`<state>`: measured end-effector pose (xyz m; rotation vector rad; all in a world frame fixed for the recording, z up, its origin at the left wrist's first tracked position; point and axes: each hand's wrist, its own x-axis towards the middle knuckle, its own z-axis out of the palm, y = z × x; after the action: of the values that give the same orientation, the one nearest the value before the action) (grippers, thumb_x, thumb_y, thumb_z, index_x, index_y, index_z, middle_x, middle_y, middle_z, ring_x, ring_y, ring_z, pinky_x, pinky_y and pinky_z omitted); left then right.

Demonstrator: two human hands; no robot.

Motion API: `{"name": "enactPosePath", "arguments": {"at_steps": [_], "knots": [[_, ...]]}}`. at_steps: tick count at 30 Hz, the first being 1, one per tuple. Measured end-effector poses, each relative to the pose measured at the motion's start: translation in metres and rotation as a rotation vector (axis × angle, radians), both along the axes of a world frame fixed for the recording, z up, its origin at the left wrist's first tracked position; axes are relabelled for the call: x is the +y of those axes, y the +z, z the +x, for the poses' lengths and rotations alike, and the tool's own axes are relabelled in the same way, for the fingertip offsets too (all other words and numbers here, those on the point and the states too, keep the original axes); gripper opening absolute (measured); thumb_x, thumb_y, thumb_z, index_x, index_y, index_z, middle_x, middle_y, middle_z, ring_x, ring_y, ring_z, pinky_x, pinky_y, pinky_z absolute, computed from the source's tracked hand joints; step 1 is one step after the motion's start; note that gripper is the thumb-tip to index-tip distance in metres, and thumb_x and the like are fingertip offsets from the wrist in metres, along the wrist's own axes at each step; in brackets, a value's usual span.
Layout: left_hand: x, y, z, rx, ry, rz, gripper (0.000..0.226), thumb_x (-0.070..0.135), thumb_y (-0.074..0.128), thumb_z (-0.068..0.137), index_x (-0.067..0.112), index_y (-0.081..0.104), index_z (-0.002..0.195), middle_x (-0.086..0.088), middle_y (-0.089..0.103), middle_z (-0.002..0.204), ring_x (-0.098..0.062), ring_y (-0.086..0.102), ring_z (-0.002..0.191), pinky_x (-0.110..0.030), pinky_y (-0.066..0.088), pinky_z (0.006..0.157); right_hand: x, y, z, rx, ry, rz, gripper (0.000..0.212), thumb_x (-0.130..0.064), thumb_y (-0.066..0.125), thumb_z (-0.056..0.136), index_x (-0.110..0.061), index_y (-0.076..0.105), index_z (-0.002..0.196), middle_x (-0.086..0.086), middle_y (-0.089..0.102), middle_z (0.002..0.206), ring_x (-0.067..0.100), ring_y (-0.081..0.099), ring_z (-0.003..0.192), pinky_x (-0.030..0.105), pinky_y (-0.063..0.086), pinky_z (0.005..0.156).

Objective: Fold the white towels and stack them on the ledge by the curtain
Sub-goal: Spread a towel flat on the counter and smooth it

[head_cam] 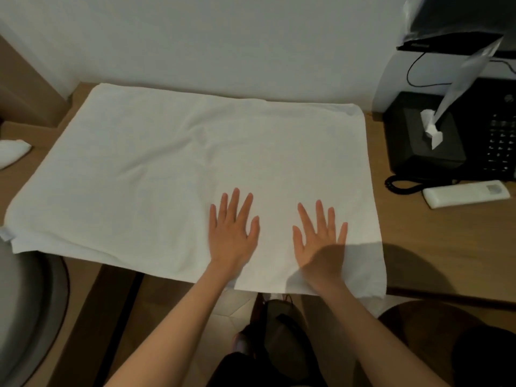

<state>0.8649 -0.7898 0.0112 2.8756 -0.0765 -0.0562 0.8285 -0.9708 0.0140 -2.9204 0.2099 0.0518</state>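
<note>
A white towel (pixel 173 163) lies spread flat over a wooden desk (pixel 435 241), folded into a wide rectangle, its near edge hanging a little past the desk's front. My left hand (pixel 233 233) rests palm down on the towel's near middle with fingers straight and spread. My right hand (pixel 319 238) lies flat beside it, a little to the right, fingers also spread. Another white cloth (pixel 12 153) shows at the far left edge, partly cut off.
A black tissue box (pixel 427 141) and a black telephone (pixel 499 135) stand at the desk's right, with a white remote control (pixel 466 193) in front. A white wall runs behind the desk. A dark round stool (pixel 435 331) sits below right, a grey round object (pixel 22 317) below left.
</note>
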Motion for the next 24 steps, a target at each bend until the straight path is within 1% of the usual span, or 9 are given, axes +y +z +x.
{"name": "enactPosePath", "arguments": {"at_steps": [1, 4, 6, 8, 10, 13, 17, 20, 24], "knots": [[0.008, 0.000, -0.001, -0.005, 0.023, -0.006, 0.055, 0.050, 0.019, 0.099, 0.036, 0.011, 0.152, 0.005, 0.002, 0.160, -0.015, -0.007, 0.147, -0.035, -0.013, 0.117, -0.009, 0.000, -0.003, 0.009, -0.011, -0.003, 0.054, -0.051, 0.016, 0.098, -0.040, 0.008, 0.151, -0.001, 0.003, 0.160, 0.024, 0.000, 0.148, 0.047, -0.007, 0.118], [0.027, 0.001, -0.007, 0.021, 0.098, 0.004, 0.055, 0.052, 0.016, 0.099, 0.038, 0.007, 0.152, 0.005, -0.002, 0.161, -0.017, -0.009, 0.147, -0.039, -0.016, 0.115, -0.031, -0.002, -0.009, 0.088, -0.089, -0.029, 0.057, -0.056, 0.006, 0.094, -0.044, -0.006, 0.148, -0.003, -0.010, 0.161, 0.021, -0.011, 0.147, 0.045, -0.010, 0.118], [0.034, 0.004, -0.012, 0.072, 0.100, 0.026, 0.056, 0.053, 0.011, 0.098, 0.038, -0.001, 0.151, 0.005, -0.009, 0.160, -0.018, -0.014, 0.146, -0.041, -0.020, 0.113, -0.036, 0.000, -0.010, 0.136, -0.118, -0.031, 0.058, -0.057, 0.004, 0.094, -0.042, -0.011, 0.148, -0.002, -0.014, 0.160, 0.022, -0.014, 0.147, 0.044, -0.010, 0.119], [0.040, 0.009, -0.016, 0.125, 0.068, 0.018, 0.057, 0.051, 0.010, 0.098, 0.036, -0.004, 0.151, 0.003, -0.012, 0.160, -0.019, -0.016, 0.146, -0.042, -0.017, 0.114, -0.035, 0.007, -0.011, 0.192, -0.140, -0.027, 0.057, -0.055, 0.004, 0.095, -0.040, -0.012, 0.148, 0.000, -0.016, 0.160, 0.025, -0.015, 0.147, 0.044, -0.009, 0.118], [0.047, 0.019, -0.020, 0.156, 0.040, -0.018, 0.057, 0.048, 0.013, 0.100, 0.032, -0.001, 0.152, 0.000, -0.009, 0.160, -0.021, -0.013, 0.147, -0.043, -0.011, 0.116, -0.027, 0.018, -0.009, 0.227, -0.167, 0.005, 0.056, -0.049, 0.011, 0.100, -0.036, -0.007, 0.151, 0.002, -0.013, 0.161, 0.026, -0.013, 0.147, 0.047, -0.006, 0.119], [0.063, 0.036, -0.027, 0.149, 0.012, -0.040, 0.056, 0.043, 0.016, 0.101, 0.027, 0.003, 0.153, -0.002, -0.004, 0.161, -0.023, -0.007, 0.147, -0.042, -0.005, 0.117, 0.002, 0.041, -0.004, 0.160, -0.132, 0.051, 0.053, -0.039, 0.020, 0.104, -0.030, 0.004, 0.153, 0.002, -0.004, 0.162, 0.022, -0.008, 0.148, 0.046, -0.003, 0.119], [0.091, 0.056, -0.031, 0.081, 0.012, -0.038, 0.056, 0.042, 0.016, 0.102, 0.025, 0.000, 0.153, 0.000, -0.007, 0.161, -0.021, -0.009, 0.147, -0.039, -0.008, 0.117, 0.058, 0.070, 0.012, 0.092, -0.023, 0.166, 0.052, -0.034, 0.027, 0.104, -0.028, 0.012, 0.153, -0.001, 0.003, 0.162, 0.018, -0.002, 0.148, 0.043, 0.002, 0.120], [0.117, 0.069, -0.028, 0.051, 0.031, -0.048, 0.055, 0.042, 0.017, 0.103, 0.026, 0.001, 0.153, 0.002, -0.008, 0.160, -0.019, -0.010, 0.147, -0.038, -0.008, 0.117, 0.101, 0.088, 0.028, 0.087, 0.046, 0.227, 0.052, -0.031, 0.029, 0.104, -0.027, 0.014, 0.153, -0.002, 0.005, 0.161, 0.017, -0.001, 0.148, 0.042, 0.001, 0.119], [0.156, 0.076, -0.014, 0.065, 0.059, -0.064, 0.054, 0.040, 0.017, 0.103, 0.026, 0.001, 0.153, 0.002, -0.008, 0.160, -0.018, -0.010, 0.147, -0.038, -0.008, 0.117, 0.151, 0.095, 0.048, 0.099, 0.117, 0.255, 0.052, -0.030, 0.028, 0.104, -0.026, 0.013, 0.153, -0.002, 0.004, 0.162, 0.018, -0.001, 0.148, 0.045, -0.001, 0.119]]}}
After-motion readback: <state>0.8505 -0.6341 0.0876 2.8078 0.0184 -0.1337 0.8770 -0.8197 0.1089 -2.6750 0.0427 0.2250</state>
